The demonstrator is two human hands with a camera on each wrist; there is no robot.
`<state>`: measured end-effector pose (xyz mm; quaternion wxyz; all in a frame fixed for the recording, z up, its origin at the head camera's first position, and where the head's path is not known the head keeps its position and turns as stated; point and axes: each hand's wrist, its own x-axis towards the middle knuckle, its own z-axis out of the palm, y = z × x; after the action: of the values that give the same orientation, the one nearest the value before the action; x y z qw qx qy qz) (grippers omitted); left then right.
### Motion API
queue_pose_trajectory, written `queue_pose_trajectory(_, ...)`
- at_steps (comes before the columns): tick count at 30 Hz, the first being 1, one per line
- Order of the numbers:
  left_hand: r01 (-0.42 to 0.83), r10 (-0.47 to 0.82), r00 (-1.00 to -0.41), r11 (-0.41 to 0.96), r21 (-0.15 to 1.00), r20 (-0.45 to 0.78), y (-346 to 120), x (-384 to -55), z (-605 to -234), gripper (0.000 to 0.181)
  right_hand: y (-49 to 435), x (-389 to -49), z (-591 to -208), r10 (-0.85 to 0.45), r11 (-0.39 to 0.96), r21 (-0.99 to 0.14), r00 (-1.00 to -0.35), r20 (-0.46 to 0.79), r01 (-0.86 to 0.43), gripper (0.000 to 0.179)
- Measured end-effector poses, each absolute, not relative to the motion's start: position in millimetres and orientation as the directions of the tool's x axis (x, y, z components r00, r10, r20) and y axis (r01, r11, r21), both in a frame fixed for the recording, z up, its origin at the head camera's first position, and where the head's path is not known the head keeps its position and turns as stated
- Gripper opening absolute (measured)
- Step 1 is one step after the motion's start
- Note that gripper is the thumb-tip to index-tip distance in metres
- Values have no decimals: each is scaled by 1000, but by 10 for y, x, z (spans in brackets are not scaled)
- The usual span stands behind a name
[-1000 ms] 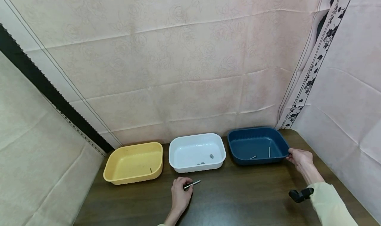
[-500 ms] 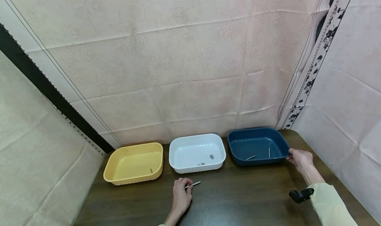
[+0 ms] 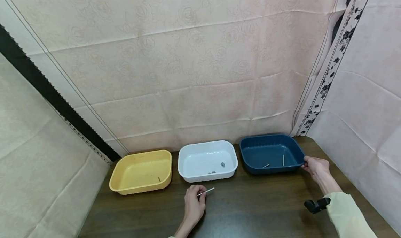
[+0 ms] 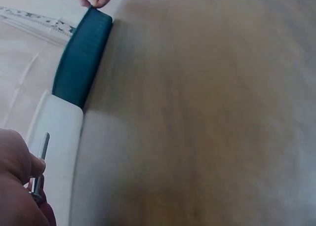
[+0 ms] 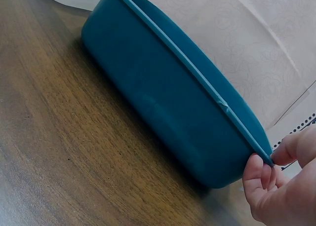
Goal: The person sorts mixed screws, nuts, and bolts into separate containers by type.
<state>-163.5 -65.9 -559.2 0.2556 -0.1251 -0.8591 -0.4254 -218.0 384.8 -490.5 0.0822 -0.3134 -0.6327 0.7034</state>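
In the head view my left hand [image 3: 194, 205] is just in front of the white tub [image 3: 208, 178], pinching a thin metal bolt [image 3: 209, 190] between thumb and fingers. The left wrist view shows the thread of the bolt [image 4: 44, 146] pointing away from the hand and its head down near the fingers. At the right, my right hand [image 3: 317, 170] grips the near right corner of a dark blue tub [image 3: 272, 170] by its rim. Thumb above and fingers below the rim show in the right wrist view. Two slim metal pieces lie inside the blue tub.
A yellow tub [image 3: 141, 189] holding one small thin piece stands on the left of the wooden table [image 3: 250, 210]. Several small grey metal bits [image 3: 222, 164] lie in the white tub. Cloth walls [image 3: 194, 63] rise behind and at both sides.
My left hand has shifted slightly right with the bolt, whose angle has changed a little. A slim piece in the blue tub moved left, then back. My right hand stays put.
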Motion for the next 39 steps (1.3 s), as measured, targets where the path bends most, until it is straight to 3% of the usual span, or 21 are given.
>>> queue_pose_trajectory(11,516,17,-791,556,652,612,-478,-1701,-5297,24,3859,-2178,-4907,516,-187,-940,-785,-342,287,14)
queue_pose_trajectory(29,554,62,-789,501,664,611,23,-2012,-4922,17,3839,-2189,-4892,527,-199,-940,-778,-342,278,8)
queue_pose_trajectory(39,539,109,-818,490,685,565,380,-2160,-4853,11,3837,-2187,-4902,526,-191,-936,-774,-353,298,9)
